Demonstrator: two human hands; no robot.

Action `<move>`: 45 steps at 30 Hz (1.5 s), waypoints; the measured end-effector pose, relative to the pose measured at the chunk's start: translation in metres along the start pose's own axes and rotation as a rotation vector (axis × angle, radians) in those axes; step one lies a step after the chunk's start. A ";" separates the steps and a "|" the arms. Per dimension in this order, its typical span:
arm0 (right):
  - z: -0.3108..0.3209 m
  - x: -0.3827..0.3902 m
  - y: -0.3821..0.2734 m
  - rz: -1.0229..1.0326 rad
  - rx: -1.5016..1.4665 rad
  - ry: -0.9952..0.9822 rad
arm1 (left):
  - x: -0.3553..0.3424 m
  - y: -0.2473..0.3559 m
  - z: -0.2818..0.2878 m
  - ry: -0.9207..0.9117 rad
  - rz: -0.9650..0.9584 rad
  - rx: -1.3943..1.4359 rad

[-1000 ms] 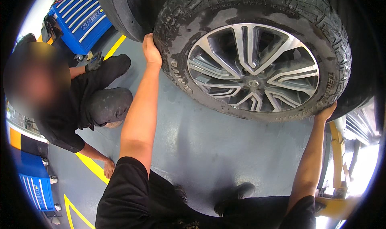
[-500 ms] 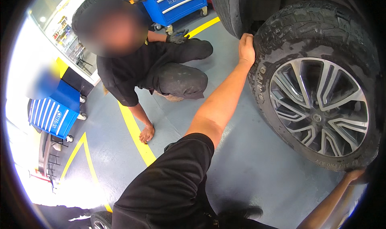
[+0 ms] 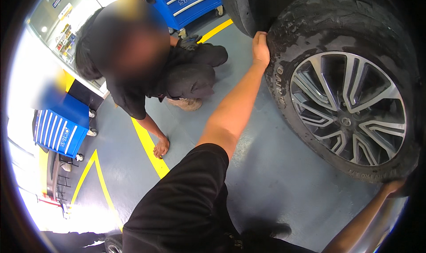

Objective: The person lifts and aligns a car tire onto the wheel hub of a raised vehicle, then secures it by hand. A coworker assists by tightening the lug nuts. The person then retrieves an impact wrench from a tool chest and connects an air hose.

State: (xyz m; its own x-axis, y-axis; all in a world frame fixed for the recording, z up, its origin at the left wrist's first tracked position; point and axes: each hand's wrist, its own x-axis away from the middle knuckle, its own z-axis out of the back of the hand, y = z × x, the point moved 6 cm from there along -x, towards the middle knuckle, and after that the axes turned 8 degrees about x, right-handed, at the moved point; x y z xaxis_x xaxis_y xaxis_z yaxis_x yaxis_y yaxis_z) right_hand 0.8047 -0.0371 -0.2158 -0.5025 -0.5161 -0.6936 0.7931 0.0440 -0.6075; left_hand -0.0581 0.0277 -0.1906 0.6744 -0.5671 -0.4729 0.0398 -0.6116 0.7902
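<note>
A large wheel (image 3: 346,119), with a black knobbly tyre and a silver-and-black multi-spoke rim, stands upright at the right, close to the vehicle's dark wheel well. My left hand (image 3: 261,51) is closed round the upper left edge of the tyre, its arm stretched out straight. Low on the right, my right hand (image 3: 392,187) grips the tyre's lower edge, with its fingers partly hidden behind the rubber. The wheel sits between my two hands.
A co-worker in dark clothes (image 3: 182,82) crouches at the left, one bare hand (image 3: 161,148) on the grey floor and one gloved. Blue tool cabinets (image 3: 186,4) on castors stand behind and a further blue cabinet (image 3: 62,131) is far left. Yellow lines (image 3: 148,146) cross the floor.
The wheel and my left hand appear slightly further left and higher in the picture, as the view has shifted a little. The co-worker's head has come lower and nearer. Both my hands keep their hold.
</note>
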 end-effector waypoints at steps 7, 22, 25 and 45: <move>0.003 0.010 -0.021 -0.193 -0.192 0.122 | 0.004 0.004 0.004 0.000 0.035 0.050; -0.030 0.017 0.040 -0.158 -0.265 0.147 | 0.002 -0.009 0.005 -0.064 0.110 0.008; -0.045 0.020 0.035 -0.218 -0.298 0.079 | 0.005 0.001 0.022 -0.056 0.052 -0.140; -0.040 0.025 0.039 -0.189 -0.143 0.052 | 0.067 0.095 -0.009 -0.411 0.447 -0.101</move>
State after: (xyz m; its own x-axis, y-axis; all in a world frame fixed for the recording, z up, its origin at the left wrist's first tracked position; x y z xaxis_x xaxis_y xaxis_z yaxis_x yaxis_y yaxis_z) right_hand 0.8092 -0.0142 -0.2720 -0.6575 -0.4823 -0.5788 0.6283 0.0731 -0.7746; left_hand -0.0022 -0.0637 -0.1438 0.3034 -0.9352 -0.1826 -0.0983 -0.2214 0.9702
